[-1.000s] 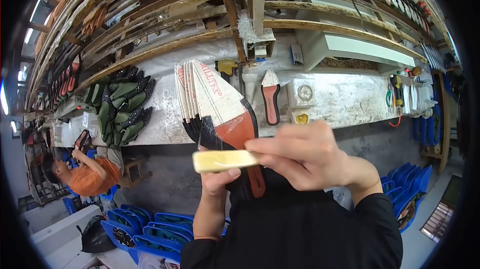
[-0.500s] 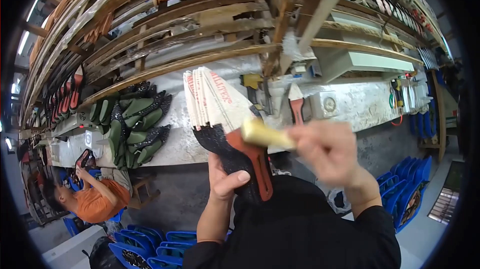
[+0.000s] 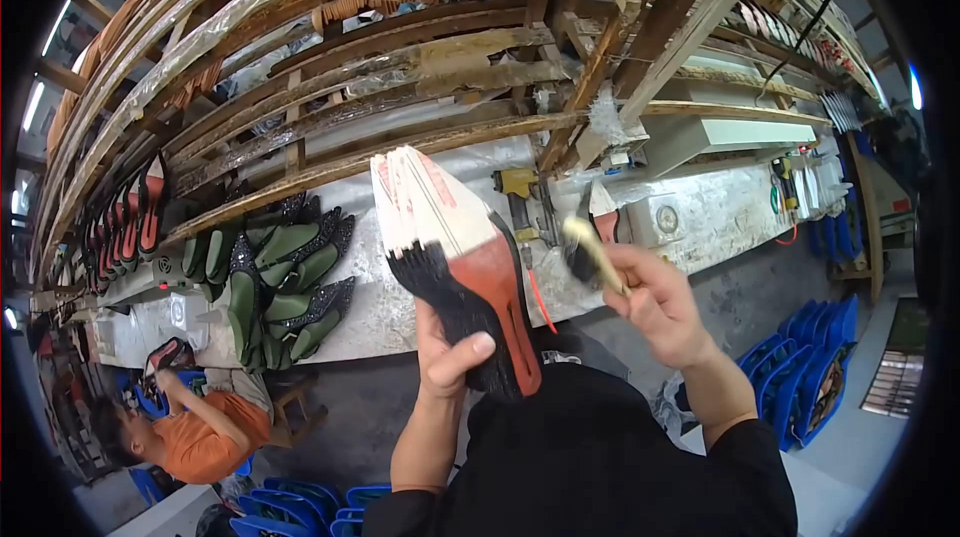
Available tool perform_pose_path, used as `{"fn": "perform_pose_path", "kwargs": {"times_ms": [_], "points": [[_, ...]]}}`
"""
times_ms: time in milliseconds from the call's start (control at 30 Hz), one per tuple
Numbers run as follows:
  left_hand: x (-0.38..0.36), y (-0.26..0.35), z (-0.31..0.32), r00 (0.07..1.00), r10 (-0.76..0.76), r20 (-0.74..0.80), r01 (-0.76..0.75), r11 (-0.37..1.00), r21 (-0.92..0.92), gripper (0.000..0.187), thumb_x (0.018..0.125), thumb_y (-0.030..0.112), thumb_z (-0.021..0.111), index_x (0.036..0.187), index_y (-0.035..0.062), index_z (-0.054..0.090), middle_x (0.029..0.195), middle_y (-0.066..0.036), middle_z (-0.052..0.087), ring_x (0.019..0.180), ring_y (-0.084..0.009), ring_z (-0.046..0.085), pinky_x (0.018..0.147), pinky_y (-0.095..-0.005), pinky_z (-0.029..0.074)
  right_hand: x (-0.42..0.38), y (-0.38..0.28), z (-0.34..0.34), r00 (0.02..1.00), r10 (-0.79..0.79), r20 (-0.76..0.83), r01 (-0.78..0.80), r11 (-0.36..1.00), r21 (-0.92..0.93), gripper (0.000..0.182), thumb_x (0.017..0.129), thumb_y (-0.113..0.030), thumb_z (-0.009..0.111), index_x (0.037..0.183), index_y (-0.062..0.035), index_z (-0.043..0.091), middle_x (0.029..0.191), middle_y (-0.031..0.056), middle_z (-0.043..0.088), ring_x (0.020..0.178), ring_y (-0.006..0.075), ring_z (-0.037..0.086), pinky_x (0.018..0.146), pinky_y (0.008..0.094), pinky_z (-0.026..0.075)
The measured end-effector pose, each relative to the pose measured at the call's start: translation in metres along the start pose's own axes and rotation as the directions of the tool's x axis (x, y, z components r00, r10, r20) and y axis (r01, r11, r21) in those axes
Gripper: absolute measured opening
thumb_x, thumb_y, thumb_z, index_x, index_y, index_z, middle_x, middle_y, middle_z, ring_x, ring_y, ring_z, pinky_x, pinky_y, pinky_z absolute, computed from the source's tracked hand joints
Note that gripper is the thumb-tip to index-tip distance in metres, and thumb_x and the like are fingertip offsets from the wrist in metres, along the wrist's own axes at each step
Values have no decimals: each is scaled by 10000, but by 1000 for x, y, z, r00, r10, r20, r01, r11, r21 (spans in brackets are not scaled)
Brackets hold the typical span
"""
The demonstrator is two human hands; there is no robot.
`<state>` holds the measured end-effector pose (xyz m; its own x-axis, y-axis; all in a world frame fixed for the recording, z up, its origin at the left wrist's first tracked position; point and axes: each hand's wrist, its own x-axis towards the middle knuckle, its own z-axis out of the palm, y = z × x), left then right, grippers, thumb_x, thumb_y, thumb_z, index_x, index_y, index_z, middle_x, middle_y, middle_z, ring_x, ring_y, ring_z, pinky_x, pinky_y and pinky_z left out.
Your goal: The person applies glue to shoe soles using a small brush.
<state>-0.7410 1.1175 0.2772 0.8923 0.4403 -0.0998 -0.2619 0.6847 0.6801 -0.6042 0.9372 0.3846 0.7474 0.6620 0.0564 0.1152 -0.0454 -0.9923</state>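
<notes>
Rough wooden racks (image 3: 330, 67) curve overhead above a long pale workbench (image 3: 700, 212) stacked with green shoe uppers (image 3: 275, 277), while blue plastic crates (image 3: 800, 377) line the grey concrete floor (image 3: 350, 397) and ceiling strip lights (image 3: 40, 102) glow at left.

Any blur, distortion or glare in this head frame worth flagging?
Head view: strong fisheye bends the shelves into arcs, with black corners; the brush and right hand are slightly motion-blurred; the soles in the left hand are sharp; ceiling lights glare top left.
</notes>
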Motion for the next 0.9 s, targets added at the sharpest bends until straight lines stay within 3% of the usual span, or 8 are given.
{"fn": "perform_pose_path", "kwargs": {"times_ms": [100,267,400,433,567,600,767,900], "points": [[17,0,5,994,94,-59,-95,995,-15,945,659,55,718,1546,64,392,1375,-215,631,1132,-379,693,1017,-484,550,3,5,-1,996,20,-87,-10,993,114,203,992,-73,632,1133,15,749,822,50,686,541,136,445,503,270,358],[16,-6,13,998,11,68,-11,1000,0,980,647,53,733,1559,55,375,1380,-208,631,1155,-383,681,1029,-505,541,28,-27,-13,988,-147,-38,136,969,-208,226,992,-78,619,1159,15,739,806,48,658,553,145,450,523,285,378],[12,-2,17,986,8,168,-30,991,130,1015,628,58,760,1563,59,367,1393,-207,626,1192,-386,662,1046,-515,524,57,-41,-24,941,-291,175,335,722,-605,256,977,-51,567,1154,55,718,781,62,621,563,134,443,540,264,369],[12,-3,16,985,10,172,-32,991,126,1015,628,58,760,1563,59,367,1393,-207,626,1192,-386,662,1046,-515,524,57,-44,-25,940,-292,175,336,718,-609,256,977,-51,567,1154,55,718,781,62,621,563,134,443,540,264,369],[18,-5,1,949,2,315,-20,998,55,973,652,-14,734,1558,105,399,1413,-159,619,1203,-309,651,1039,-419,510,58,-50,-27,889,-215,403,427,707,-564,245,950,-45,590,1130,59,717,758,62,599,561,130,437,532,261,346],[18,-5,1,950,3,313,-21,998,53,973,652,-14,734,1558,105,399,1413,-159,619,1203,-309,651,1039,-419,510,56,-48,-29,888,-214,406,428,707,-563,245,950,-45,590,1130,59,717,758,62,599,561,130,437,532,261,346],[25,-8,2,991,-16,134,22,999,-42,990,658,-18,737,1571,108,378,1435,-152,604,1239,-296,628,1075,-429,478,33,-24,-44,912,-281,299,326,939,-113,342,934,-137,694,1242,10,699,736,16,581,568,123,410,534,272,344],[43,-9,5,990,134,55,-135,991,25,965,732,57,714,1608,124,316,1457,-166,582,1211,-314,640,1044,-426,507,-1,16,-28,992,79,95,-70,993,-95,532,864,-234,810,1307,16,655,784,-6,606,599,99,400,564,240,333]]}}
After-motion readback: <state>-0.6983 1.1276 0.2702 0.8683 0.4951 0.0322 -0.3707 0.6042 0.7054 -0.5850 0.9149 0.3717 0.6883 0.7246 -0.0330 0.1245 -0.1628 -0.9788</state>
